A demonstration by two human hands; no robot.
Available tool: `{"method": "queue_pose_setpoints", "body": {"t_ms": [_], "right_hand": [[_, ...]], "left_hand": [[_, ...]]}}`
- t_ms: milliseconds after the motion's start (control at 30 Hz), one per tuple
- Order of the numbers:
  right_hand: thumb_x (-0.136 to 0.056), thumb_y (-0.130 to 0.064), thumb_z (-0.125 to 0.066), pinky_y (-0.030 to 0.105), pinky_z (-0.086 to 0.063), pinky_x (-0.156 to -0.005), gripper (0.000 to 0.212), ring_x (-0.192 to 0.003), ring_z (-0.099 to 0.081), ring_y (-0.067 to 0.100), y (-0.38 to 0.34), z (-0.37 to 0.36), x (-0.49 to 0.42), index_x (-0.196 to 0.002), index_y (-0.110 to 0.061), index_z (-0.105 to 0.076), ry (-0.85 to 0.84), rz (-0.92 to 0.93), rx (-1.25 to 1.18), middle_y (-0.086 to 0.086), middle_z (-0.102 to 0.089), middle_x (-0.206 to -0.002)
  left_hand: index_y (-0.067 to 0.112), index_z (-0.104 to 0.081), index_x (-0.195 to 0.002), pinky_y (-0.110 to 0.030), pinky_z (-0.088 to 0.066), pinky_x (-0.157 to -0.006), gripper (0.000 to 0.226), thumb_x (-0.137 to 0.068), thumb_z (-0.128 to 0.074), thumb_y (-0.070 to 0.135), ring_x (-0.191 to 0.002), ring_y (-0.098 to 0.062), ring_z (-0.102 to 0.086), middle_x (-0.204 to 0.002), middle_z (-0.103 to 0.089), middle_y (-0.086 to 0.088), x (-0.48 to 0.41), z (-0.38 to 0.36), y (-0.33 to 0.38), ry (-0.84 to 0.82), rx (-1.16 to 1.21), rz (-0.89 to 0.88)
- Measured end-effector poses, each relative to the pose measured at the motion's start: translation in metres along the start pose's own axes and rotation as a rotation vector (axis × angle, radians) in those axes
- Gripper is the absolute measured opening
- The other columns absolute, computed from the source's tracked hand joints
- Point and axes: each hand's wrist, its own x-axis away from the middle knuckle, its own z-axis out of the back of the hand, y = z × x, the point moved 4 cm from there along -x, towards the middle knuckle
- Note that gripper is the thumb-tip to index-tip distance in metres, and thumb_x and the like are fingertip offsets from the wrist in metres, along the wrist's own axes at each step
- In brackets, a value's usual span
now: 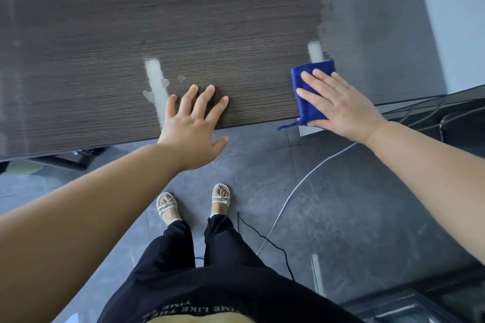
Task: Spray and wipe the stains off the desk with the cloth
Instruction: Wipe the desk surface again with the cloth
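Two hands are on the desk [105, 34] as I watch through the head camera, both near its front edge. Starting at the left, the dark wood-grain top runs wide, with a dull film across it. Further along, a pale streak [154, 78] runs toward the front edge, with a few small pale blotches [164, 82] beside it; I cannot tell whether the streak is a stain or a reflection. Just right of that, the left hand [193, 126] rests on the desk edge, fingers spread and only slightly bent, holding nothing, thumb hanging off the front. Well to the right, a second short pale mark [315, 51] sits just beyond the blue cloth [308, 106]. The cloth lies folded at the desk's near right corner, with a loose tail [287, 126] dangling over the edge. The right hand [341, 105] lies flat on top of it, fingers straight and fanned, pressing it to the surface rather than gripping. Below, on the grey floor [367, 217], sandalled feet [221, 195] stand left of a curving white cable [286, 202].
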Motion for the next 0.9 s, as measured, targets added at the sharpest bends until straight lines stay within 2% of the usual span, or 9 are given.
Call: {"method": "queue_pose_setpoints", "body": {"t_ms": [100,233,367,467,567,700,800,900], "right_hand": [[-0.08,-0.04,-0.062,0.052,-0.026,-0.11,0.075,-0.135,-0.034,0.038,0.0,-0.003,0.004,-0.141,-0.01,-0.033,-0.029,-0.086,-0.011,0.019,-0.034,-0.148],[-0.082,-0.045,-0.05,0.052,-0.026,-0.108,0.069,-0.133,-0.038,0.039,-0.041,-0.004,-0.03,-0.139,-0.01,-0.038,0.013,-0.096,0.002,0.02,-0.039,-0.146],[-0.076,-0.039,-0.071,0.05,-0.028,-0.108,0.075,-0.133,-0.039,0.037,-0.088,-0.007,-0.068,-0.139,-0.009,-0.043,0.077,-0.036,-0.018,0.019,-0.04,-0.146],[-0.074,-0.038,-0.076,0.048,-0.028,-0.109,0.081,-0.134,-0.038,0.035,-0.074,-0.002,-0.061,-0.141,-0.011,-0.04,0.055,0.073,-0.044,0.017,-0.038,-0.147],[-0.071,-0.034,-0.08,0.049,-0.027,-0.109,0.086,-0.134,-0.037,0.036,-0.04,0.002,-0.036,-0.141,-0.013,-0.035,-0.003,0.063,-0.061,0.016,-0.037,-0.148],[-0.068,-0.036,-0.081,0.053,-0.024,-0.106,0.088,-0.132,-0.038,0.041,-0.05,-0.001,-0.043,-0.139,-0.009,-0.038,-0.029,-0.081,-0.052,0.021,-0.039,-0.145],[-0.066,-0.04,-0.08,0.053,-0.024,-0.106,0.087,-0.131,-0.04,0.04,-0.091,-0.003,-0.076,-0.138,-0.008,-0.042,0.007,-0.083,-0.034,0.02,-0.042,-0.144],[-0.066,-0.041,-0.081,0.052,-0.025,-0.106,0.085,-0.131,-0.041,0.039,-0.134,-0.005,-0.11,-0.137,-0.008,-0.047,0.052,-0.064,-0.051,0.019,-0.042,-0.144]], "left_hand": [[0.029,0.007,-0.149,-0.053,0.002,-0.115,0.077,-0.09,-0.03,0.059,-0.144,-0.03,0.01,-0.158,0.011,-0.003,-0.001,0.0,0.0,-0.025,-0.01,-0.012],[0.031,0.004,-0.149,-0.049,0.001,-0.114,0.072,-0.092,-0.031,0.056,-0.144,-0.027,0.009,-0.158,0.01,0.0,-0.004,0.006,-0.006,-0.089,0.035,-0.024],[0.028,-0.008,-0.15,-0.042,-0.002,-0.116,0.069,-0.093,-0.04,0.051,-0.145,-0.02,0.003,-0.158,0.0,0.007,-0.008,0.023,-0.01,-0.13,0.224,0.011],[0.029,-0.017,-0.149,-0.043,-0.008,-0.115,0.066,-0.092,-0.046,0.046,-0.144,-0.023,-0.002,-0.157,-0.008,0.005,-0.004,0.031,-0.024,-0.066,0.285,0.05],[0.031,-0.025,-0.146,-0.049,-0.002,-0.116,0.066,-0.087,-0.05,0.051,-0.144,-0.026,-0.002,-0.155,-0.014,0.001,0.01,0.027,-0.064,0.094,0.199,0.191],[0.026,-0.028,-0.144,-0.05,0.0,-0.116,0.067,-0.087,-0.051,0.052,-0.143,-0.029,0.0,-0.154,-0.012,-0.005,0.045,0.008,-0.126,0.153,0.264,0.47],[0.027,-0.026,-0.145,-0.05,-0.004,-0.117,0.062,-0.09,-0.046,0.048,-0.142,-0.03,-0.004,-0.154,-0.013,-0.006,0.06,-0.005,-0.147,0.186,0.283,0.522],[0.032,-0.02,-0.147,-0.048,-0.005,-0.116,0.062,-0.091,-0.04,0.053,-0.142,-0.031,-0.003,-0.155,-0.009,-0.006,0.059,-0.01,-0.149,0.151,0.249,0.512]]}}
